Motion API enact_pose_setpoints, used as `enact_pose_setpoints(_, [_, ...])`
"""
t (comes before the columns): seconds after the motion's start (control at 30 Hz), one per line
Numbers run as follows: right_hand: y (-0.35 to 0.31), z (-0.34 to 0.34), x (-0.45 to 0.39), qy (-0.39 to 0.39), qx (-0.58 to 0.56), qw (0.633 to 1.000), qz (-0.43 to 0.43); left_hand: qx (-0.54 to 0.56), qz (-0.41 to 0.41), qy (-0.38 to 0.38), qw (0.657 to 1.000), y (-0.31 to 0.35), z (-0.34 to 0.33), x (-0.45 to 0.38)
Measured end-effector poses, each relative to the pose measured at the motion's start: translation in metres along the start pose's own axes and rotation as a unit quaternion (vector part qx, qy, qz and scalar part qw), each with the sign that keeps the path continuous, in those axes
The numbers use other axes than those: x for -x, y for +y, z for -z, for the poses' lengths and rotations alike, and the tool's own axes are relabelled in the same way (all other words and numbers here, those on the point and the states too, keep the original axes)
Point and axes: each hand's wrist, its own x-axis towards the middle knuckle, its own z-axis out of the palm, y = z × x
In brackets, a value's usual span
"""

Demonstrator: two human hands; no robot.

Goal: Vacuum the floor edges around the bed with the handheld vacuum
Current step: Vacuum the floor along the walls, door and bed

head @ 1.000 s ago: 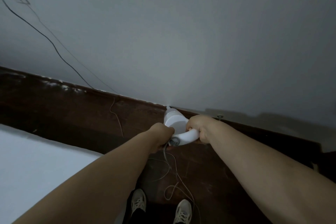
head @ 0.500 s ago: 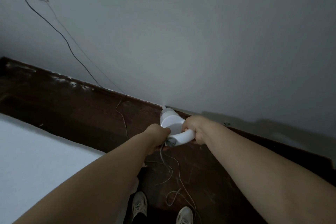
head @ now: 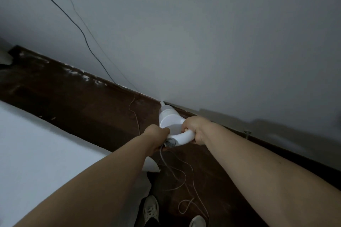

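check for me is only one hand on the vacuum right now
No, both are on the handheld vacuum: the right hand wraps its curved white handle and the left hand grips the rear end by the cord.

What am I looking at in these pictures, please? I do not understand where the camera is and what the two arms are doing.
The camera sits on a person's head and looks forward and down, so you see their own two arms from above. No robot is here. Both hands hold a white handheld vacuum: the right hand grips its curved handle, and the left hand holds its rear end, where a thin white cord comes out and loops over the dark wooden floor. The vacuum's narrow nozzle points at the edge where the floor meets the grey wall. On the left is the white bed. A dark cable hangs down the wall. At the bottom you see the person's shoes.
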Motion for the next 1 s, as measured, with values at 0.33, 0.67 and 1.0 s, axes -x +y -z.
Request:
enact_pose_setpoints(0.33, [-0.058, -0.05, -0.025, 0.001, 0.017, 1.0, 0.006, 0.032, 0.005, 0.013, 0.999, 0.01, 0.062, -0.038])
enact_pose_setpoints(0.67, [-0.071, -0.073, -0.019, 0.019, 0.017, 1.0, -0.007, 0.049, 0.004, -0.006, 0.999, 0.004, 0.089, -0.041])
enact_pose_setpoints(1.0, [-0.033, -0.026, -0.005, 0.036, -0.01, 0.999, -0.025, 0.029, 0.002, -0.03, 0.999, 0.008, 0.033, -0.02])
